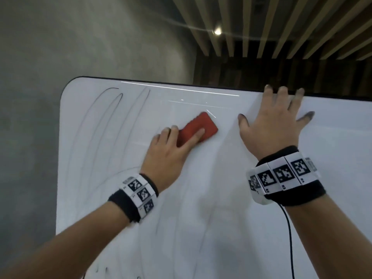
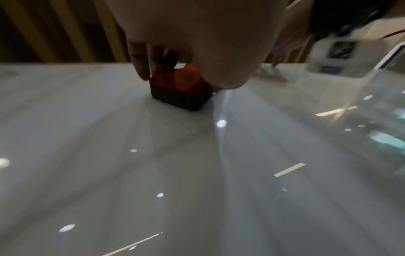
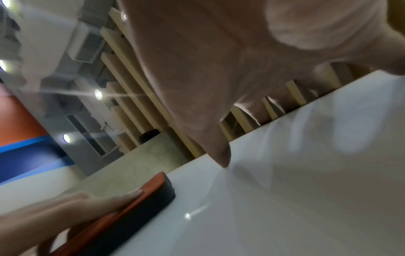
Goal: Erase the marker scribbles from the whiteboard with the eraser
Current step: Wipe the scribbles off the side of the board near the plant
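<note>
A white whiteboard (image 1: 221,208) fills the head view, with thin dark marker scribbles (image 1: 108,117) looping down its left part. My left hand (image 1: 171,146) grips a red eraser (image 1: 198,127) with a dark felt base and presses it flat on the board near the top middle. The left wrist view shows the eraser (image 2: 181,88) on the board under the fingers (image 2: 140,64). To the right, my right hand (image 1: 275,121) lies spread flat on the board near its top edge, its fingertips smudged dark. The eraser (image 3: 136,204) also shows in the right wrist view.
The whiteboard's dark top edge (image 1: 161,82) runs just beyond both hands. A grey wall (image 1: 80,47) stands behind on the left and a slatted wooden ceiling (image 1: 281,27) on the right. A black cable (image 1: 289,238) hangs from my right wristband.
</note>
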The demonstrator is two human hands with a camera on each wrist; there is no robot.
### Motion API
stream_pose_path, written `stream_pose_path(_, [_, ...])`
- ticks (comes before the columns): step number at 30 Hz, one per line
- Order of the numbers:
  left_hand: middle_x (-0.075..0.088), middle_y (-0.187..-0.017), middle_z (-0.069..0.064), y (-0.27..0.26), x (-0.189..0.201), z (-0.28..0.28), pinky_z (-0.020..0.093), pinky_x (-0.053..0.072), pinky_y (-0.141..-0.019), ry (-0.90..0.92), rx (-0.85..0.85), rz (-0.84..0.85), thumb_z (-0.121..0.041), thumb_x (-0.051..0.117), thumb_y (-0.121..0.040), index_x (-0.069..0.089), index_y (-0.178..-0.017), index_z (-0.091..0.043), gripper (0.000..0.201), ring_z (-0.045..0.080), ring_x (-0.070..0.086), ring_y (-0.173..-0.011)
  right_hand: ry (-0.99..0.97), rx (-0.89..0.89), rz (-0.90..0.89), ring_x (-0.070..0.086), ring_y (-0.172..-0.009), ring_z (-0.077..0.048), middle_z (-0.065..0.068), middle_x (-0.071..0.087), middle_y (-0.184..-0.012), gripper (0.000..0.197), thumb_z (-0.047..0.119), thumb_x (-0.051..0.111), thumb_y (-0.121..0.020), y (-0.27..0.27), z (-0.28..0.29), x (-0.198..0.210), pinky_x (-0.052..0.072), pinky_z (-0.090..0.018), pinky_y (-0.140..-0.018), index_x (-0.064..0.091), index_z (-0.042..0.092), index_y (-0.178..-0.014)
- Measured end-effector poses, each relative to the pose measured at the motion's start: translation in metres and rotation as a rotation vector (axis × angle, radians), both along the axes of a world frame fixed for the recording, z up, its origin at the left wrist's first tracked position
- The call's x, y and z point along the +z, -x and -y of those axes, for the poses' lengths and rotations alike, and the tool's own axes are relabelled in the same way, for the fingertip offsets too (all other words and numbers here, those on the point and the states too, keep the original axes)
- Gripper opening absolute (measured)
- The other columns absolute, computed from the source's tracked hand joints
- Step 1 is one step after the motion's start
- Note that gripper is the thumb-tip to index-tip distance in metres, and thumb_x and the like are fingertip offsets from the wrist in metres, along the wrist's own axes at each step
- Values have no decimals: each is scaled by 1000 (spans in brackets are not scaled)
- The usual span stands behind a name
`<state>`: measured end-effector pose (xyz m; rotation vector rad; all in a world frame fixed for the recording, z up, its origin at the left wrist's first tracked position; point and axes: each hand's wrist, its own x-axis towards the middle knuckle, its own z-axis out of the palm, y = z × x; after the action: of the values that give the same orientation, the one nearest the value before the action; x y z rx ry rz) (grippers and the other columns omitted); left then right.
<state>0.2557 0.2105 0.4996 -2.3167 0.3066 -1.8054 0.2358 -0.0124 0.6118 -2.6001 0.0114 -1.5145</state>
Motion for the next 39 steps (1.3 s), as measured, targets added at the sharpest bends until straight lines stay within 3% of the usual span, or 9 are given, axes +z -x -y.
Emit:
stream_pose_path(3, [53, -115, 26, -11, 57, -56, 49, 47, -77, 288, 73, 5, -32, 48, -102, 24, -160, -29, 63, 39, 51, -96, 30, 4, -69, 5, -151, -50, -18, 25, -159, 80, 53, 55, -93, 1, -21, 9, 18, -77, -113, 23, 17, -157])
stream_pose_path(8, [42, -138, 32, -24, 90, -130, 55, 41, -100, 1112, 200, -200, -33, 39, -105, 6, -162, -30, 66, 48, 43, -124, 103, 0, -81, 7, -152, -48, -15, 21, -163, 86, 57, 52, -94, -1, -60, 6, 17, -74, -115, 16, 14, -159])
stream_pose_path(14, [52, -109, 20, -14, 28, -65, 44, 46, -75, 340, 37, -13, -33, 39, -103, 21, -161, -26, 61, 34, 48, -91, 208, 126, 8, 8, -153, -44, -12, 18, -167, 88, 55, 59, -91, -15, -97, 5, 8, -69, -120, 14, 25, -161])
stream_pose_path(16, [53, -111, 19, -16, 32, -86, 44, 47, -74, 238, 38, -13, -35, 39, -103, 24, -160, -32, 59, 34, 48, -92, 198, 137, 15, 9, -154, -44, -11, 19, -167, 86, 55, 59, -91, -19, -108, 4, 7, -71, -119, 17, 26, -160])
stream_pose_path(22, [45, -132, 28, -26, 75, -164, 52, 44, -92, 926, 235, -192, -30, 40, -105, 10, -162, -33, 64, 44, 46, -116, 150, 121, 39, 8, -153, -45, -11, 24, -164, 88, 56, 58, -91, -20, -124, -3, 8, -70, -119, 19, 18, -160])
stream_pose_path(28, [53, -109, 20, -23, 34, -120, 44, 47, -75, 371, 33, 12, -33, 39, -103, 24, -160, -29, 59, 33, 48, -89, 249, 215, 95, 10, -155, -39, -9, 21, -166, 85, 50, 59, -90, -30, -151, -5, 4, -68, -121, 22, 17, -159])
stream_pose_path(30, [54, -112, 24, -29, 35, -160, 49, 49, -77, 494, 104, 17, -32, 41, -104, 24, -160, -29, 58, 38, 52, -93, 253, 226, 109, 14, -154, -40, -10, 27, -164, 84, 49, 61, -90, -33, -152, -6, 4, -67, -121, 25, 16, -158])
stream_pose_path(35, [40, -146, 32, -41, 11, -266, 55, 35, -111, 1294, 271, -266, -35, 41, -105, 5, -161, -39, 67, 51, 43, -131, 260, 239, 134, 16, -153, -40, -10, 31, -161, 82, 48, 60, -90, -36, -149, -11, 2, -67, -121, 27, 15, -158])
stream_pose_path(39, [45, -134, 32, -36, 11, -230, 54, 41, -100, 1121, 267, -215, -32, 40, -106, 8, -162, -31, 64, 48, 48, -119, 263, 228, 126, 11, -154, -40, -9, 25, -165, 83, 47, 59, -91, -34, -155, -10, 1, -69, -120, 25, 16, -159])
